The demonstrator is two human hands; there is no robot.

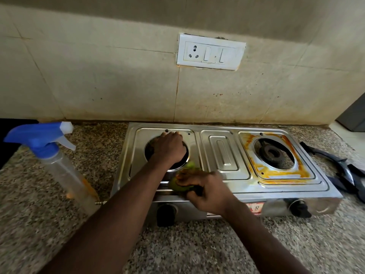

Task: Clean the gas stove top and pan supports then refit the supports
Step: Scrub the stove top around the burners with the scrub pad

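Speckled granite forms the bench point(49, 224) under a two-burner steel stove top point(225, 151) set against a stained tiled wall. The left grip point(167, 150) lies released and flat over the left burner opening, fingertips point(171, 132) touching the rear edge of the recess and bracing the stove. The right grip point(209, 192) is clenched around a green scrub pad point(174, 184) at the front rim of that same recess. Motion blur there makes it hard to tell how much of the pad meets the steel. The step in hand looks like scrubbing the left half. To do it well, the bracing palm should bear down so the light stove does not slide. The strokes should be short and follow the pressed grooves, where grime likely collects. The pad should stay clear of the front knob point(166, 212). An orange stain point(276, 174) rings the right burner point(273, 153) at centre right, so that side probably needs a soak from the spray bottle point(59, 155) at the left edge before rubbing. Dark pan supports point(345, 171) lie on the bench at the far right, just beside the stove, not yet refitted.
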